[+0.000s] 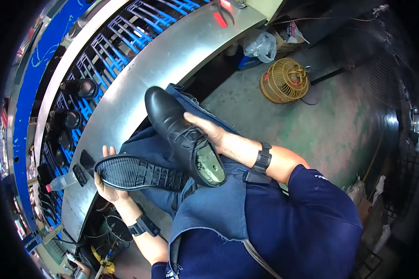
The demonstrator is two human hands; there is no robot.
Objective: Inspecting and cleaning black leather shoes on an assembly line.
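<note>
Over my lap, my right hand [208,131] grips a black lace-up shoe [167,116] by its side. The shoe's toe points up and left, and a green shoe last [210,165] shows in its heel opening. My left hand [108,188] holds a black ribbed shoe sole [139,174] by its toe end, tread side facing up. The sole's heel end lies close beside the shoe's heel; whether they touch I cannot tell. A blue apron [214,209] spreads under both pieces.
A curved metal bench [125,88] runs along the left, holding a clear bottle with a red cap [63,181] and a red piece [220,20]. Beyond it are blue racks [111,56] with black shoes [81,88]. A round yellow cage [285,81] stands on the floor near a plastic bag [260,46].
</note>
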